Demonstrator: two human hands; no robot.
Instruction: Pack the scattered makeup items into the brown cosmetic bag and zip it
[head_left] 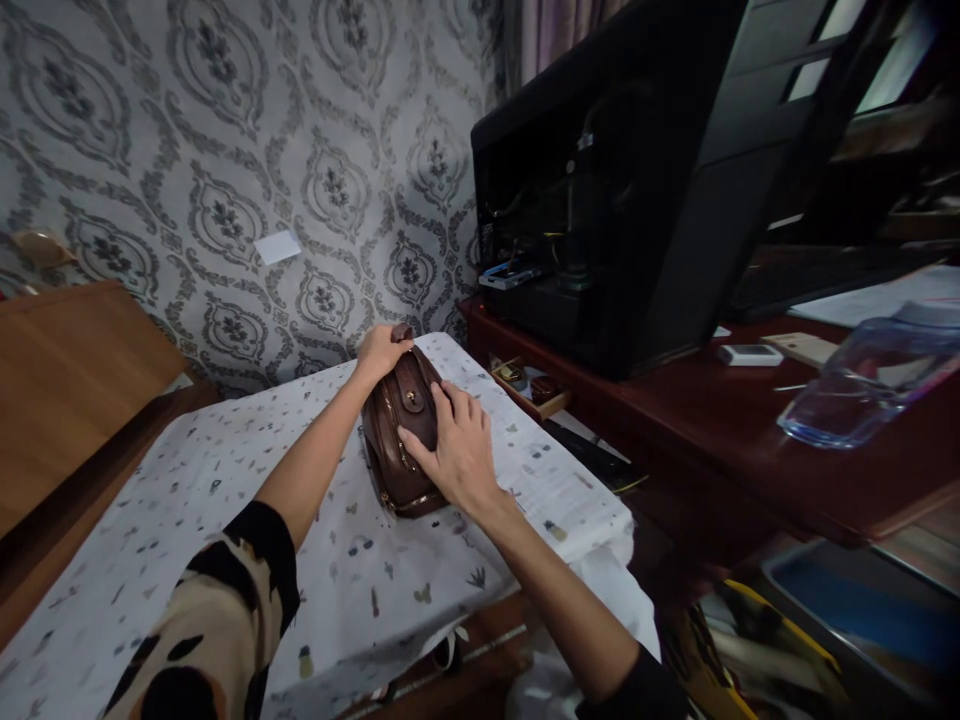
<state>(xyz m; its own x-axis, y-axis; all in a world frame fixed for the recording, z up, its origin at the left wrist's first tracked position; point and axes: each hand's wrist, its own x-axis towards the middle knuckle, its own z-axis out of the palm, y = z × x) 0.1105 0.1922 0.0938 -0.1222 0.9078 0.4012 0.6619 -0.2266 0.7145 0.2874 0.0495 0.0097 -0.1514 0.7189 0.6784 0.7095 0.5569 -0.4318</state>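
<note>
A brown leather bag [409, 440] with gold-coloured zips and a small metal clasp lies on the white printed cloth [352, 590]. At its far end, my left hand [382, 352] is closed around the bag beside the short top strap. My right hand [459, 440] rests on the near right part of the bag, thumb and fingers spread apart, the fingertips touching the leather. The far side and underside of the bag are hidden.
To the right, a black computer case [585, 200] stands on a dark red desk [750, 430] with a clear plastic bottle [862, 380]. An open drawer [551, 402] juts out below. Left is a wooden board [75, 380]; patterned wallpaper [330, 190] rises behind.
</note>
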